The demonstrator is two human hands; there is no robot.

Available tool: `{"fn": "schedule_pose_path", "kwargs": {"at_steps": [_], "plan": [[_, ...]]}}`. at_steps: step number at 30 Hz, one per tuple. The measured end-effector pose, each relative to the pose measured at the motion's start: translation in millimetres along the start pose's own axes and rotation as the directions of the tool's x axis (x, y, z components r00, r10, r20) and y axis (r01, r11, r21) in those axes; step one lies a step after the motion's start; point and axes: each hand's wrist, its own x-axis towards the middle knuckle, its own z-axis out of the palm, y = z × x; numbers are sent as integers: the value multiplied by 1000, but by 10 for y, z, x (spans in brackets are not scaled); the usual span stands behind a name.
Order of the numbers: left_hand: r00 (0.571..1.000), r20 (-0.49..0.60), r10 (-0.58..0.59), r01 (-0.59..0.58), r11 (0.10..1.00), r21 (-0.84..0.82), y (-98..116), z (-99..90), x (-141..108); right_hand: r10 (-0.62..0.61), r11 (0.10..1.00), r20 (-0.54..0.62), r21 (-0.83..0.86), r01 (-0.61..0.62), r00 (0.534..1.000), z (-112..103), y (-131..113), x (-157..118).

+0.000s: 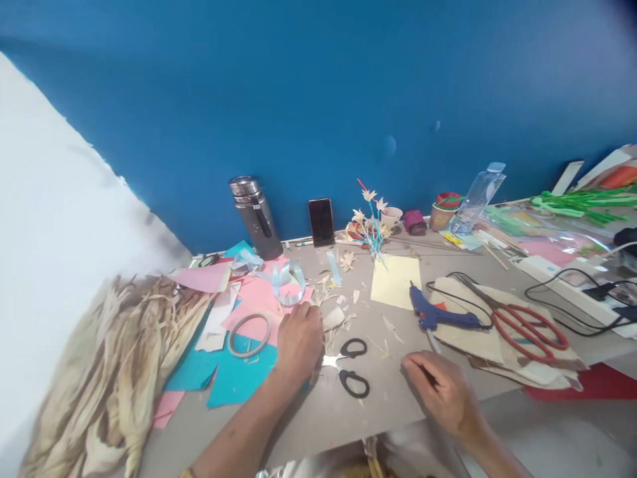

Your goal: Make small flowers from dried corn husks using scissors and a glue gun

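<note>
My left hand (298,342) rests palm down over the pink and blue paper, its fingers bent down and their tips hidden. Close by its fingertips lies a pale scrap of corn husk (333,318); whether they touch I cannot tell. Small black-handled scissors (354,386) lie just right of that hand, blades partly hidden behind it. A roll of tape (232,344) and a loop of light-blue ribbon (302,290) are to its left and beyond it. My right hand (442,392) is loosely curled at the table's near edge, nothing visible in it, below a blue glue gun (448,316).
Dried corn husks (119,372) heap at the left. Along the blue wall stand a thermos (259,222), a phone (321,222), husk flowers on blue stems (373,229) and a plastic bottle (478,199). Large red-handled scissors (532,332) and a power strip (557,285) lie right.
</note>
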Motion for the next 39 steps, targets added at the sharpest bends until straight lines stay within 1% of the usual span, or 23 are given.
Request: {"fn": "schedule_pose_path", "kwargs": {"at_steps": [3,5,7,9,11,13,16,18,21,23,24,26,28,29,30,32,35,37,39], "plan": [[998,-63,17,-21,998,-65,-25,3,-1,13,1000,-29,-6,-13,1000,18,-14,7],[996,-77,52,-60,992,-108,-25,11,-3,17,1000,-36,-5,-17,999,39,-12,6],[992,-73,99,-107,988,-113,-17,28,-4,16,1000,-32,-4,-17,999,54,-2,-2],[988,-70,138,-145,984,-100,-7,44,-1,17,1000,-16,2,-17,1000,51,3,-14],[985,-90,149,-159,981,-115,1,47,3,23,999,19,23,-24,1000,24,-13,-13],[982,-134,130,-156,967,-204,5,30,5,54,996,52,73,-58,997,-13,-62,38],[983,-171,70,-138,890,-434,22,-35,-12,145,970,79,185,-158,986,-24,-206,253],[984,-168,60,-145,820,-554,52,-83,-40,177,945,108,258,-200,978,38,-336,464],[974,-188,125,-216,757,-617,119,-113,-94,224,880,235,369,-299,946,224,-511,746],[970,-194,146,-237,752,-616,158,-105,-121,237,829,303,433,-355,923,357,-576,842],[971,-189,143,-231,756,-613,170,-99,-127,242,825,309,433,-363,920,410,-591,856],[979,-166,118,-196,761,-619,175,-93,-123,244,867,260,373,-331,934,465,-598,828],[987,-139,74,-147,752,-642,157,-93,-102,210,927,188,273,-256,959,451,-597,752],[990,-130,50,-125,738,-663,143,-94,-90,184,948,174,228,-222,967,424,-602,705],[992,-119,37,-109,721,-684,128,-95,-78,155,964,184,186,-190,971,391,-612,655],[994,-107,3,-79,692,-717,105,-96,-64,91,990,247,86,-115,965,334,-648,549],[987,-163,-16,-110,672,-733,89,-94,-64,-23,996,347,-74,52,938,332,-713,393],[972,-234,-27,-156,669,-726,79,-87,-64,-84,986,382,-99,131,920,385,-750,311],[955,-290,-66,-173,669,-723,59,-80,-56,-114,987,370,-64,148,922,445,-784,263]]}}
